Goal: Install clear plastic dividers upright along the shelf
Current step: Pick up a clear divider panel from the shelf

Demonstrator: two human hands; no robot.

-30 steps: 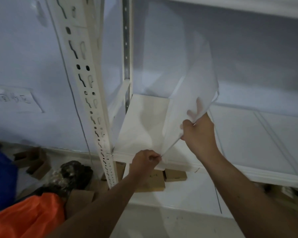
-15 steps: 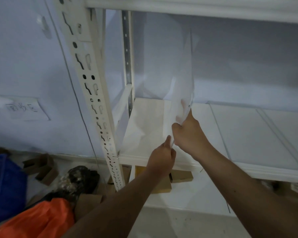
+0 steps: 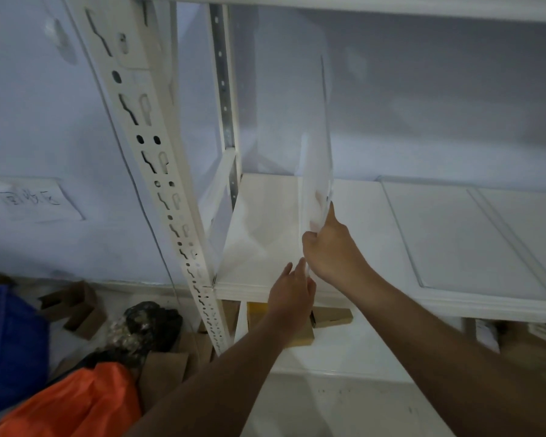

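White shelf (image 3: 265,247) bears upright divider (image 3: 316,171), right hand (image 3: 331,247) grip pinching; left hand (image 3: 292,291) spread.

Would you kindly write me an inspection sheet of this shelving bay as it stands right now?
Surface: white shelf board, bare at its left end.
Job's things: clear divider standing about upright on the shelf, running front to back; flat clear sheets lie on the shelf to the right.
Clutter: cardboard pieces, orange bag, blue crate and a dark bundle on the floor.
Grippers: right hand pinches the divider's front edge; left hand is open, fingertips at its lower front corner.
Cables: nothing seen.
Surroundings: slotted white upright, pale wall with a handwritten paper label.
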